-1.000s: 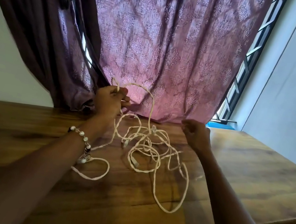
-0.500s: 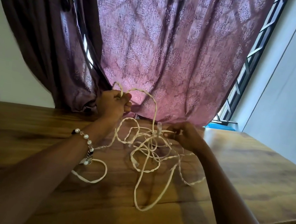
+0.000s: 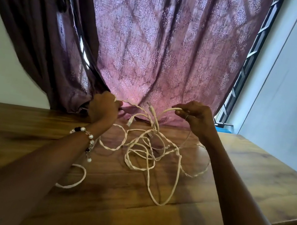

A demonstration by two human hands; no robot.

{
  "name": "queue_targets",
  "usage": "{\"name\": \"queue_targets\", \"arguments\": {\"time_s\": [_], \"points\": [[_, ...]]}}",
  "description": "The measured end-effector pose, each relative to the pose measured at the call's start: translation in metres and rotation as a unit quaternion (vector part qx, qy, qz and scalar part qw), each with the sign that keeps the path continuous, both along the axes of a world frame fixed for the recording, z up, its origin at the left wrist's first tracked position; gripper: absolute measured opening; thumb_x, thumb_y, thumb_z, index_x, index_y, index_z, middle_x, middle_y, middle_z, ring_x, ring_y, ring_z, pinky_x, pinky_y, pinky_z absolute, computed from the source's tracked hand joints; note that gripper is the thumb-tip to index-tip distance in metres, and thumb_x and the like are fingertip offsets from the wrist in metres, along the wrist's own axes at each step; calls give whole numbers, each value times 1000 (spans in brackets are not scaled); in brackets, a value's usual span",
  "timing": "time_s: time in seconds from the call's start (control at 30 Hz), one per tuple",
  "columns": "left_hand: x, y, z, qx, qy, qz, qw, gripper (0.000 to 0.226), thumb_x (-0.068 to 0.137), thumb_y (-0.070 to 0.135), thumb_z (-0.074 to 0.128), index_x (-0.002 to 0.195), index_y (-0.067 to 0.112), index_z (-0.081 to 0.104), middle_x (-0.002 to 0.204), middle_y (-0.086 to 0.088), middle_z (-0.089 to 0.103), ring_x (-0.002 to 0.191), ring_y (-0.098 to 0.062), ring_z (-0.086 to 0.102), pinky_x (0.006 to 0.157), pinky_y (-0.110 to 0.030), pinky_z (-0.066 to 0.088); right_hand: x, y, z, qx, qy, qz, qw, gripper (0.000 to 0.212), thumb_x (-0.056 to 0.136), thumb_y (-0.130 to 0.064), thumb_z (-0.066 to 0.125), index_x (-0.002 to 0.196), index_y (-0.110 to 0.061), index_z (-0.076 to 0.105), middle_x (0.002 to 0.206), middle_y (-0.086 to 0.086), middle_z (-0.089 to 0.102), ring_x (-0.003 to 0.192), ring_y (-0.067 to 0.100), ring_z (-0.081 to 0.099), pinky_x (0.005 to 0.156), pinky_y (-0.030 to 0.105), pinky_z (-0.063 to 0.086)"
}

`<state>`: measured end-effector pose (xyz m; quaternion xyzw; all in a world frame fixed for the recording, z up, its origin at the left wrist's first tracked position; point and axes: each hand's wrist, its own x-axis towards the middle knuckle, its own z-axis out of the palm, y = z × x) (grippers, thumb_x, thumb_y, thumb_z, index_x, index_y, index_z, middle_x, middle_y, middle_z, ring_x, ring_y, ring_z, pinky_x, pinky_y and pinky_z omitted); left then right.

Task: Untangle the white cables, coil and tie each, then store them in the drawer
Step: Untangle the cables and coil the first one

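Both hands, left hand (image 3: 103, 108) and right hand (image 3: 196, 118), pinch light, limp tangled white cables (image 3: 149, 151) above the brown wooden bench (image 3: 24, 131), best taken near plugs.

Two bare forearms, no sleeves. The left wrist wears a bracelet (image 3: 87, 137) of white pearls, clear and dark beads, with a dangling strand. The right hand (image 3: 197, 118) wears a thin ring (image 3: 186, 117).

A patterned purple curtain (image 3: 163, 52) hangs behind the wooden table (image 3: 251, 167). A barred window (image 3: 247, 69) shows at its right edge.
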<state>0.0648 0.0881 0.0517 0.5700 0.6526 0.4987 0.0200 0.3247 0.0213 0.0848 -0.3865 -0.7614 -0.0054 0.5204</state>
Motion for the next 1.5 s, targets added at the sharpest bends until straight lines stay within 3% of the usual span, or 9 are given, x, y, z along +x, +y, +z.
{"name": "queue_targets", "arguments": {"time_s": [0.2,0.4,0.6,0.73,0.9,1.13,1.23,1.33,1.5], "points": [[-3,9,-4,-37,-294,-180,938,31,84,22,70,59,6,60,47,-4,62,30,-11,51,42,-23,43,10,4,-9,-157,-165,-114,967,18,82,-14,71,99,-13,74,83,-1,70,69,2,59,69,26,48],[23,-18,1,-12,-357,-248,900,24,91,13,62,82,-10,62,59,-16,61,27,-4,45,30,-15,35,-6,12,-54,-300,-363,-75,879,27,83,-17,69,110,-15,70,95,-4,67,81,7,55,74,23,40],[26,-9,-4,-23,-275,-285,918,9,80,16,71,78,12,63,64,-9,69,57,-22,66,59,-34,57,-2,18,-64,-273,-163,-35,947,16,86,-11,66,84,3,73,79,18,72,67,24,66,66,31,52],[36,-17,-11,-147,-224,-351,897,21,83,18,71,99,12,60,70,-5,71,45,-12,51,37,-16,28,-14,13,-52,-210,-90,13,973,21,84,-21,70,85,-1,73,67,11,69,53,15,61,53,28,50],[53,-23,-24,-240,-198,-434,846,12,84,18,69,95,19,73,75,-10,64,50,-13,40,45,-19,23,-17,15,-45,-172,-29,25,984,16,80,-16,74,70,-4,71,54,-11,51,50,1,40,52,22,33],[40,-14,-26,-177,-35,-347,920,14,72,4,77,86,5,74,79,-9,73,61,-10,61,58,-23,53,5,-7,-40,-183,39,71,980,15,90,-3,59,93,-8,73,72,-12,71,71,-1,61,68,16,46],[28,-4,-24,-131,-95,-260,952,12,70,3,77,63,7,68,81,-11,72,75,-16,64,68,-29,54,16,-7,-40,-189,24,66,980,13,87,-10,64,92,-3,74,80,20,70,71,22,61,70,30,45],[20,5,-16,-95,-188,-169,963,17,68,17,71,64,2,63,69,-14,67,64,-23,67,58,-33,53,22,-5,-40,-187,4,55,981,12,82,-4,68,92,1,74,85,27,69,75,28,63,71,33,49],[8,14,-4,-101,-425,-215,874,29,93,9,49,65,7,48,37,3,54,24,-4,41,30,-11,27,25,-1,-45,-218,-66,22,974,12,80,2,70,87,-6,75,79,1,72,73,8,69,67,18,54]]}}
